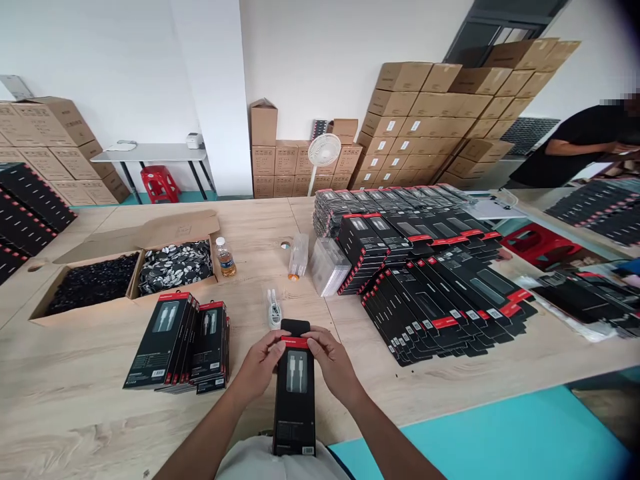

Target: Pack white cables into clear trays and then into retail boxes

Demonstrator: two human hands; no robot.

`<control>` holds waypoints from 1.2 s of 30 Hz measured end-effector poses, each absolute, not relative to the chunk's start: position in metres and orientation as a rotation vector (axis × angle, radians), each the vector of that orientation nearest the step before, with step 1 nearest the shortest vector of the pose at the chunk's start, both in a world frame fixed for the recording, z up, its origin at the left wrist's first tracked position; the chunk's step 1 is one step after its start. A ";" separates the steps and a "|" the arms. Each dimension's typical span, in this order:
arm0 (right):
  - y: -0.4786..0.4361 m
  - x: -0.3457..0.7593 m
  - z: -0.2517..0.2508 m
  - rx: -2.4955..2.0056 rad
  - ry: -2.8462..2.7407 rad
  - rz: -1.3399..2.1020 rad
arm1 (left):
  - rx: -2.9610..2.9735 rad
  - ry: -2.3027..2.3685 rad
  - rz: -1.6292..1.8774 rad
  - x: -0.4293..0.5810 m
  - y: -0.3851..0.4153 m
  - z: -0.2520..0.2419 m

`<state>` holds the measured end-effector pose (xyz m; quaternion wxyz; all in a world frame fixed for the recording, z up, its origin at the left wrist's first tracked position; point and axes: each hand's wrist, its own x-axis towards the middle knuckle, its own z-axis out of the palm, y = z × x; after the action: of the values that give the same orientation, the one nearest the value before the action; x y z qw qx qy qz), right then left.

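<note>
A long black box with a red band and a window showing two white cable plugs stands between my hands, its lower end at my lap. My left hand pinches its top left corner, and my right hand grips the top right corner. A black flap sticks up at the box's top. Just beyond it lies a bagged white cable. Left of my hands are stacked cable boxes with similar windows.
Two cartons hold black parts and black-and-white pieces. Nearby are a bottle, clear plastic trays and many flat black sleeves. A person stands at the right. Behind are a fan and stacked cartons.
</note>
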<state>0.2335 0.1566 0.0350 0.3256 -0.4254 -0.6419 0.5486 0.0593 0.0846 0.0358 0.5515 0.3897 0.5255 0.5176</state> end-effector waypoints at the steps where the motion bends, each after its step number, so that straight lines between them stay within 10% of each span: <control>1: 0.157 0.235 0.037 -1.106 -1.721 1.366 | 0.948 1.296 1.267 0.060 0.088 0.035; 20: 0.207 0.241 0.082 -1.128 -1.436 2.132 | 0.686 1.261 1.025 0.056 0.133 0.086; 36: 0.170 0.253 0.055 -0.926 -1.472 2.030 | 0.700 1.080 1.226 0.059 0.098 0.053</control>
<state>0.2528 0.1701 0.0554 0.2321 -0.3369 -0.5355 0.7388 0.0594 0.0978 0.0532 0.6303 0.3057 0.4716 0.5356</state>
